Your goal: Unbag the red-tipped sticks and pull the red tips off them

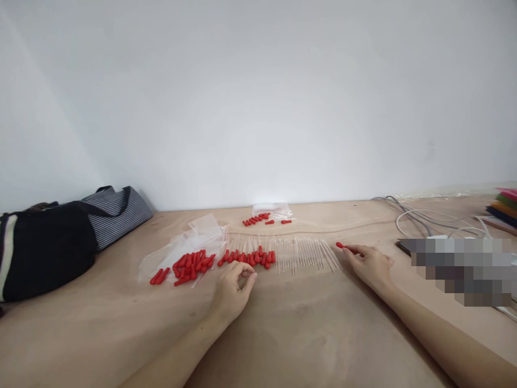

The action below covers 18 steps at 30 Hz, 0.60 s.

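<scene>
A row of thin clear tubes [301,253] lies across the tabletop [299,334]; those on the left end carry red caps [250,257]. More loose red caps [189,267] lie in a heap to the left, on a clear plastic bag. My left hand [233,291] rests on the table just in front of the capped tubes, thumb and forefinger pinched together; whether it holds anything I cannot make out. My right hand [369,264] lies at the right end of the row, fingers closed on one tube with a red cap [340,245].
A second clear bag [271,210] with a few red caps [264,219] lies near the wall. A black and striped bag [60,240] sits at the left. White cables [428,218], a blurred device and coloured sheets [504,207] occupy the right side.
</scene>
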Each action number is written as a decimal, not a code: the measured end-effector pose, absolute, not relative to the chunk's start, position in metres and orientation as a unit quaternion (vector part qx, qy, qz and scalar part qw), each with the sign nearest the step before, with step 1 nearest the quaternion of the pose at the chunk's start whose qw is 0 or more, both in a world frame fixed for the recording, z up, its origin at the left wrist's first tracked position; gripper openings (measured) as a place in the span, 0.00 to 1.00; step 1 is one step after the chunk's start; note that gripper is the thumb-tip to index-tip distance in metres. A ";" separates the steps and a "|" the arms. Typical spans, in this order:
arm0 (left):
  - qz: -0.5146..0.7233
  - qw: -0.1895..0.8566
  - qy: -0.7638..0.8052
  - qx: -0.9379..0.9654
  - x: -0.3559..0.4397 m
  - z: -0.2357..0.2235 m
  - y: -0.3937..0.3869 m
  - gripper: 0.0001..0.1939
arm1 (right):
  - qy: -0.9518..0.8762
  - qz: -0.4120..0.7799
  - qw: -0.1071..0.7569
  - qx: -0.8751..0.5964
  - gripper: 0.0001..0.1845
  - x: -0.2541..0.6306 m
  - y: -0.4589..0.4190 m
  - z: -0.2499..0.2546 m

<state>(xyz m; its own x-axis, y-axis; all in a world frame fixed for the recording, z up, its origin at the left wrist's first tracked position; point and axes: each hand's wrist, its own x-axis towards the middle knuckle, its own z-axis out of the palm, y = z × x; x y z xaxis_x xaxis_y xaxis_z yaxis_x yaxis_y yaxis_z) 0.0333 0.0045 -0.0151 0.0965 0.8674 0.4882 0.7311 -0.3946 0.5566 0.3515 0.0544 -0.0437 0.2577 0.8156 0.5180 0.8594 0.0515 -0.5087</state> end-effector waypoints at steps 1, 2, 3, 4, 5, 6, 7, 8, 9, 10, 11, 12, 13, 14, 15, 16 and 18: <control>0.392 0.061 0.549 0.735 0.033 -0.015 0.005 0.06 | -0.598 -0.020 0.377 -0.707 0.19 0.356 0.057 -0.045; 0.388 0.041 0.553 0.736 0.033 -0.015 0.006 0.06 | -0.594 -0.013 0.360 -0.719 0.20 0.358 0.059 -0.045; 0.384 0.023 0.554 0.738 0.033 -0.015 0.007 0.06 | -0.597 -0.008 0.344 -0.725 0.20 0.358 0.060 -0.045; 0.382 0.004 0.554 0.740 0.033 -0.015 0.009 0.06 | -0.603 -0.004 0.329 -0.727 0.20 0.356 0.060 -0.045; 0.380 -0.016 0.552 0.742 0.033 -0.015 0.010 0.06 | -0.609 0.000 0.316 -0.727 0.21 0.354 0.061 -0.044; 0.379 -0.036 0.549 0.744 0.033 -0.015 0.011 0.05 | -0.614 0.005 0.305 -0.728 0.21 0.352 0.061 -0.044; 0.378 -0.058 0.546 0.746 0.033 -0.015 0.013 0.05 | -0.615 0.009 0.298 -0.730 0.21 0.351 0.061 -0.043; 0.374 -0.079 0.544 0.747 0.033 -0.015 0.015 0.05 | -0.615 0.011 0.294 -0.732 0.21 0.350 0.061 -0.043; 0.367 -0.102 0.542 0.749 0.033 -0.015 0.017 0.04 | -0.613 0.012 0.293 -0.734 0.21 0.350 0.061 -0.043; 0.356 -0.124 0.542 0.751 0.033 -0.015 0.019 0.04 | -0.610 0.010 0.293 -0.736 0.21 0.350 0.061 -0.042; 0.344 -0.146 0.540 0.754 0.034 -0.015 0.021 0.05 | -0.607 0.009 0.295 -0.738 0.21 0.350 0.061 -0.042; 0.332 -0.165 0.538 0.757 0.035 -0.016 0.024 0.05 | -0.604 0.007 0.296 -0.740 0.21 0.350 0.062 -0.042; 0.322 -0.180 0.534 0.761 0.036 -0.016 0.026 0.07 | -0.601 0.005 0.299 -0.742 0.21 0.351 0.062 -0.042; 0.315 -0.191 0.530 0.764 0.037 -0.017 0.028 0.08 | -0.598 0.003 0.301 -0.743 0.21 0.351 0.062 -0.041; 0.309 -0.197 0.526 0.768 0.038 -0.017 0.030 0.10 | -0.595 0.002 0.303 -0.744 0.21 0.351 0.062 -0.041; 0.305 -0.200 0.522 0.771 0.039 -0.018 0.031 0.10 | -0.593 0.001 0.304 -0.745 0.21 0.351 0.062 -0.041; 0.299 -0.201 0.516 0.777 0.040 -0.019 0.033 0.11 | -0.586 0.003 0.305 -0.751 0.21 0.351 0.063 -0.041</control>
